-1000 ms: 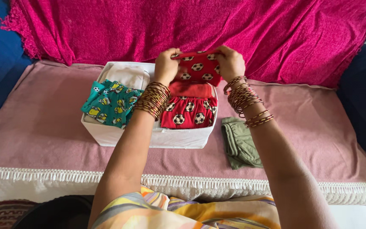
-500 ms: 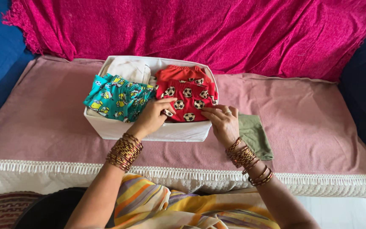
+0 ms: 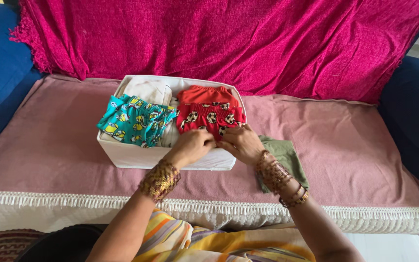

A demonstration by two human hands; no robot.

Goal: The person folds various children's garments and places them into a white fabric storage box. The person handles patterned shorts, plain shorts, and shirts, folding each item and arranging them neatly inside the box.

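While both hands (image 3: 217,143) crowd the box's (image 3: 122,154) front edge, bedding (image 3: 360,140) lies open rightward.

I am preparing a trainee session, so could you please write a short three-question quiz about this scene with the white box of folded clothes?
1. True or false: both hands touch the red ball-print garment at the box's near edge.
2. Which garment lies outside the white box? A teal printed garment; B green folded cloth; C cream cloth.
3. What do both wrists wear?

Key:
1. True: left hand and right hand meet on it.
2. B: the green folded cloth lies on the pink cover, right of the box.
3. Stacked bangles.
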